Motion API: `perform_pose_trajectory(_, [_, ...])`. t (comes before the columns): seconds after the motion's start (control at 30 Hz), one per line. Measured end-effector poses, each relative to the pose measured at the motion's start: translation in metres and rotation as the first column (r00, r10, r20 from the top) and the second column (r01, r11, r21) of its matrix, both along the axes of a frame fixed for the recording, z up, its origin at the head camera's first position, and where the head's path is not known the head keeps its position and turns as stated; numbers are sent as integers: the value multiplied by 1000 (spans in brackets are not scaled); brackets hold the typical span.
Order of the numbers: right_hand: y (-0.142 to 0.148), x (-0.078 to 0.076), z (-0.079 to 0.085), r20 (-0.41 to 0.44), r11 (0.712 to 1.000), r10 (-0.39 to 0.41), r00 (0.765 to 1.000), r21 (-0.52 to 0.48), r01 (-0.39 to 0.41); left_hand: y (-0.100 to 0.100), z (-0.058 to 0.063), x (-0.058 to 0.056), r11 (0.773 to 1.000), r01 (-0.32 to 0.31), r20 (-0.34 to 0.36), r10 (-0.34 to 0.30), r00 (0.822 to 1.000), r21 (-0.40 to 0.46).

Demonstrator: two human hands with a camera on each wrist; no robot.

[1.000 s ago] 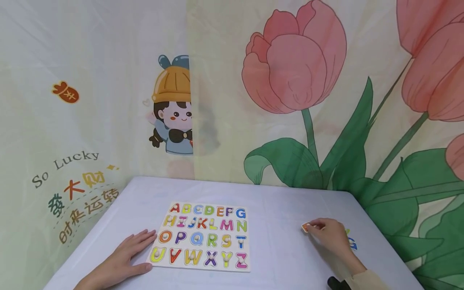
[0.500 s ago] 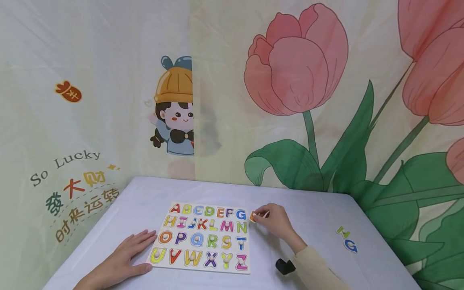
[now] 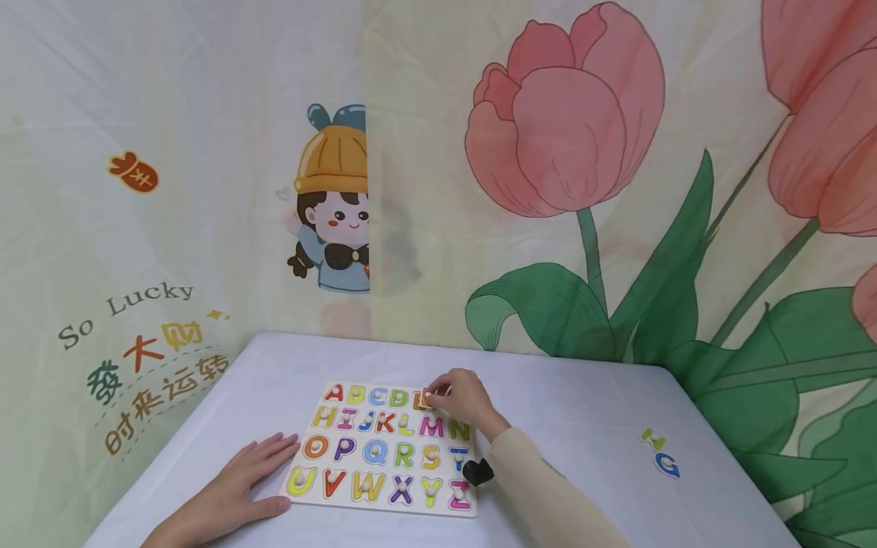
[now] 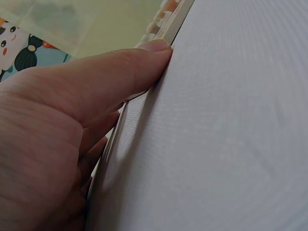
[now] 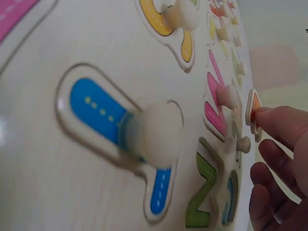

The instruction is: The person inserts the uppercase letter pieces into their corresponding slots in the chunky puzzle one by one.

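Observation:
A white alphabet puzzle board (image 3: 418, 440) lies on the table, most of its coloured letters bearing small knobs. My right hand (image 3: 467, 399) is over the board's far right part, pinching an orange letter piece (image 5: 255, 105) between thumb and finger. In the head view that piece overlaps the printed E of the top row. The right wrist view shows it tilted, beyond the green N recess (image 5: 204, 187) and the blue T piece (image 5: 98, 106). My left hand (image 3: 236, 483) rests flat at the board's left edge, its thumb (image 4: 149, 60) against the near corner.
Two loose letter pieces, a yellow-green one (image 3: 653, 437) and a blue G (image 3: 666, 464), lie on the right side of the white table (image 3: 575, 426). Behind the table hangs a printed cloth (image 3: 418, 320). A black device (image 3: 477, 472) sits at my right wrist.
My right hand has carried the orange letter piece leftward from the table's right side to above the board's top row, uncovering the two loose pieces. The left hand has stayed in place.

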State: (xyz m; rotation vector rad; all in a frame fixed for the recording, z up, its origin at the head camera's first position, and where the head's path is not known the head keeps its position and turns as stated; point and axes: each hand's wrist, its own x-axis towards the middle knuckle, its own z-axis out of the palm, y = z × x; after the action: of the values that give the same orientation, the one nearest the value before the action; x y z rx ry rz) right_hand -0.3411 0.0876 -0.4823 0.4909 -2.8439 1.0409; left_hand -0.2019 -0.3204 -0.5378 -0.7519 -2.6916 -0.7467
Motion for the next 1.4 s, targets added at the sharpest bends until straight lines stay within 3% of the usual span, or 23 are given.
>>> perform_pose_trajectory(0.4, [-17, -7, -9, 52, 1000, -17, 999, -10, 17, 2, 2, -1, 1000, -14, 35, 15, 999, -7])
perform_pose_trajectory(0.8, [-21, -6, -16, 106, 996, -60, 993, -55, 66, 0, -1, -1, 1000, -3, 6, 3, 1000, -6])
perform_pose_trajectory(1.0, [-18, -3, -13, 142, 995, -1, 990, -99, 15, -1, 1, 2, 999, -44, 90, 45, 995, -14])
perform_pose_trajectory(1.2, [21, 2, 3, 74, 996, 58, 996, -67, -53, 1, 1, 2, 999, -38, 87, 38, 995, 1])
perform_pose_trajectory(1.3, [57, 8, 15, 7, 999, 16, 1000, -36, -15, 2, 1, 1, 1000, -28, 65, 28, 998, -3])
perform_pose_trajectory(1.4, [104, 15, 24, -57, 999, -51, 997, -16, 51, 2, 3, 1, 999, -43, 87, 44, 995, -10])
